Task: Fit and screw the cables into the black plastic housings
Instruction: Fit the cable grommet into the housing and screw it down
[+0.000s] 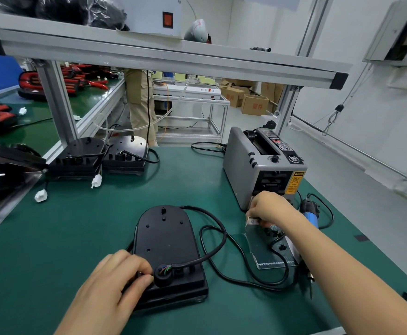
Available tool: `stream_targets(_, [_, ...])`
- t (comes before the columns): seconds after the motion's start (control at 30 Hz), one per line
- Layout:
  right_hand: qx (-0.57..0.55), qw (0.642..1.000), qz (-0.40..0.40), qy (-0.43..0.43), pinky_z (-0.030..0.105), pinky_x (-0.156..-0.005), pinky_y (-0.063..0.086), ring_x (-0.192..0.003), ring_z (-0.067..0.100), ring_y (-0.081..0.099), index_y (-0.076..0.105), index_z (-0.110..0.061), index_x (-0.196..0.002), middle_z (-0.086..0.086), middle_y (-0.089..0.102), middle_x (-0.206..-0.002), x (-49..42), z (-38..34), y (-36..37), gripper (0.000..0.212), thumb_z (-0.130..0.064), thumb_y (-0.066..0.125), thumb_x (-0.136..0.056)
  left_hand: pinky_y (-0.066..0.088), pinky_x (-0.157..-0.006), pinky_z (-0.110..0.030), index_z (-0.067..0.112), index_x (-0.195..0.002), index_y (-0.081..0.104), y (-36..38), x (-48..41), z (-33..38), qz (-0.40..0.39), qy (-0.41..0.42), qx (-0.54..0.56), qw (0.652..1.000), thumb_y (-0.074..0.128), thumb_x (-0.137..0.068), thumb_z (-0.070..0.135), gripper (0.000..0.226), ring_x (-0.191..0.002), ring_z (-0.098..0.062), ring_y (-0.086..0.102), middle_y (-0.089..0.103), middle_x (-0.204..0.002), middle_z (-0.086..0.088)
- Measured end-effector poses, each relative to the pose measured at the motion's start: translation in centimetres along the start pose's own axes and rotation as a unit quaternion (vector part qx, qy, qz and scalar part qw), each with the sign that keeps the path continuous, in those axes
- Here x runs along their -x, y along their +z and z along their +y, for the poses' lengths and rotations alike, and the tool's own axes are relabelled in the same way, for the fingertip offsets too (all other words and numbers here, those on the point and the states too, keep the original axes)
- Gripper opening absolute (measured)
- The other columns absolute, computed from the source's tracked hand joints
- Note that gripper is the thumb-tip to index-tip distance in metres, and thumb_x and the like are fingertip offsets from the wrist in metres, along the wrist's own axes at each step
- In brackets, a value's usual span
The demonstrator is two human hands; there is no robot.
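Observation:
A black plastic housing [166,238] lies flat on the green mat in front of me. A black cable [218,240] loops to its right and ends in a round black grommet [163,274] at the housing's near edge, coloured wires showing inside. My left hand [118,276] rests on the housing's near left corner, fingers curled, thumb and forefinger pinching beside the grommet. My right hand [268,209] reaches to the right over a clear bag of small black parts [273,247], fingers curled and pinching something small at the bag's top edge.
A grey tape dispenser [260,165] stands behind my right hand. A blue electric screwdriver [310,218] lies at the right. Two more stacked housings [101,155] with white connectors sit at the back left. An aluminium frame post [57,102] rises there.

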State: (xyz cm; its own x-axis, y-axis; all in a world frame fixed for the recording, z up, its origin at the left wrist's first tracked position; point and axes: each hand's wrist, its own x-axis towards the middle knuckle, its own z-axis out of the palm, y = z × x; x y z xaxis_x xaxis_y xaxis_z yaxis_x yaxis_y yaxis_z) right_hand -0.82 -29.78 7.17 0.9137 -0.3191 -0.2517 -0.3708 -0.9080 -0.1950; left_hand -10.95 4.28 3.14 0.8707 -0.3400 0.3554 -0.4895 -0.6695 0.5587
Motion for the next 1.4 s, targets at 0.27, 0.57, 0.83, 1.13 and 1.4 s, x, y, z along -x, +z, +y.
stream_targets(0.27, [-0.098,0.993,-0.030,-0.058,0.020,-0.050,0.046,-0.054,0.009,0.058,0.063,-0.018,-0.090,-0.002,0.060,-0.076,0.7,-0.2,1.6,0.020,-0.034,0.052,-0.094,0.041,-0.065,-0.021,0.044,-0.081,0.051,-0.4,-0.1,0.3,-0.012,0.010,0.010,1.000,0.050,-0.079,0.048,0.005,-0.080,0.002,0.045,0.050,-0.081,0.021])
stream_targets(0.57, [-0.079,0.992,0.024,-0.093,0.031,-0.078,0.054,-0.073,0.010,0.061,0.060,-0.033,-0.074,-0.017,0.061,-0.079,1.0,-0.7,0.3,0.026,-0.010,0.053,-0.084,0.041,-0.061,-0.023,0.042,-0.077,0.054,-0.2,0.0,0.3,-0.001,0.001,-0.004,1.000,0.067,-0.084,0.027,0.021,-0.082,0.002,0.046,0.051,-0.081,0.020])
stream_targets(0.83, [0.109,0.984,0.002,-0.139,0.032,-0.081,0.050,-0.100,0.018,0.059,0.064,-0.029,-0.109,-0.006,0.064,-0.111,1.9,-1.9,1.4,0.027,-0.037,0.063,-0.083,0.041,-0.059,-0.023,0.042,-0.076,0.054,-0.2,-0.1,0.4,0.000,0.000,-0.002,1.000,0.063,-0.082,0.033,0.014,-0.082,0.002,0.046,0.050,-0.080,0.021])
stream_targets(1.13, [0.023,0.984,0.069,-0.165,0.029,-0.074,0.045,-0.090,0.019,0.057,0.055,-0.025,-0.090,-0.004,0.063,-0.093,2.6,-1.1,2.5,0.009,-0.022,0.061,-0.085,0.040,-0.064,-0.020,0.042,-0.072,0.055,-0.6,-0.3,0.5,-0.017,-0.005,-0.010,1.000,0.074,-0.079,0.023,0.028,-0.082,0.002,0.045,0.050,-0.081,0.021])
stream_targets(1.4, [-0.606,0.793,-0.028,-0.052,0.013,-0.050,0.049,-0.054,0.004,0.061,0.069,-0.010,-0.092,0.004,0.071,-0.073,8.3,-1.1,1.5,0.011,-0.004,0.060,-0.089,0.040,-0.077,-0.026,0.031,-0.082,0.065,-0.6,-2.2,3.1,0.038,0.068,-0.042,0.996,0.045,-0.082,0.050,0.028,-0.092,-0.003,0.043,0.052,-0.087,0.021])
